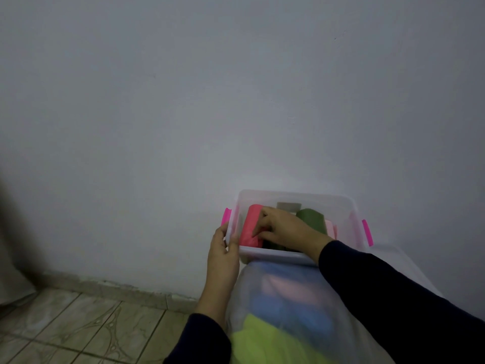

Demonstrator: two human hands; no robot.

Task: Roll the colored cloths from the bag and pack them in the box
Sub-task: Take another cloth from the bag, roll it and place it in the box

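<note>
A plain pale wall (236,88) is being seen behind; beige patterned floor tiles (78,329) and a skirting strip (118,290) are being observed below.

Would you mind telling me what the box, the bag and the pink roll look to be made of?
The box looks like translucent matte plastic: the rolls show through its walls.

The bag seems thin, filmy plastic: blue and yellow-green cloths show hazily inside.

The pink roll appears to be soft matte cloth, though blur leaves the weave unclear.
</note>
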